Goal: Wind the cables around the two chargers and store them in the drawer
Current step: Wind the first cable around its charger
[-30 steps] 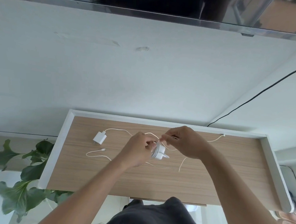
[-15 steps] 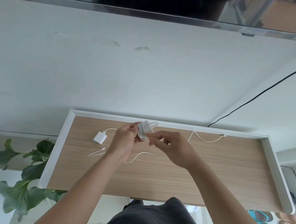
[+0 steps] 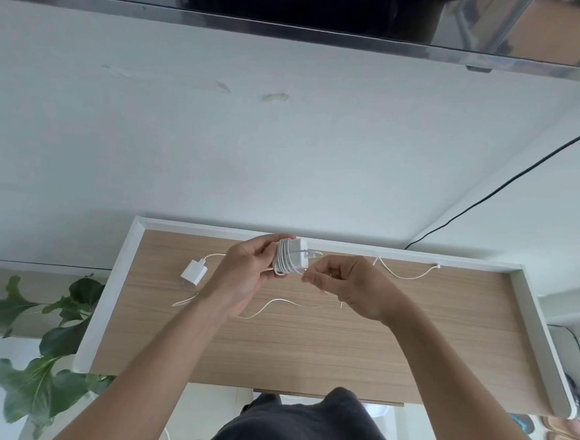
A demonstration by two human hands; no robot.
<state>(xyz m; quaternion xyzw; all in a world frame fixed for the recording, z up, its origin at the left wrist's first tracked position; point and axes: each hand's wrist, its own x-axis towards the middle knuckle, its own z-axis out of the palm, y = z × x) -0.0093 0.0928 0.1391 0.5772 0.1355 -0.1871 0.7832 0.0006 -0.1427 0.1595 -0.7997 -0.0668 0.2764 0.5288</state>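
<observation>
The left hand (image 3: 243,271) holds the first charger (image 3: 293,256) up over the counter (image 3: 307,351), near its far edge. Its fingers are wrapped around the white block, which already has some loops of cable around it. The right hand (image 3: 349,287) sits just beside it, with fingers pinched on the thin white cable (image 3: 405,275). The rest of that cable trails off to the right along the back of the counter, with its plug end lying flat.

The second charger (image 3: 194,271) lies on the counter to the left, not wound yet, with its own cable (image 3: 276,304) curling under the hands.

What could go wrong? The loops could slip off the block if the left hand lets up — they look loose at the bottom. The two cables lie near each other, so a pull might drag the wrong one. No drawer shows here, so putting them away looks a good way off.
</observation>
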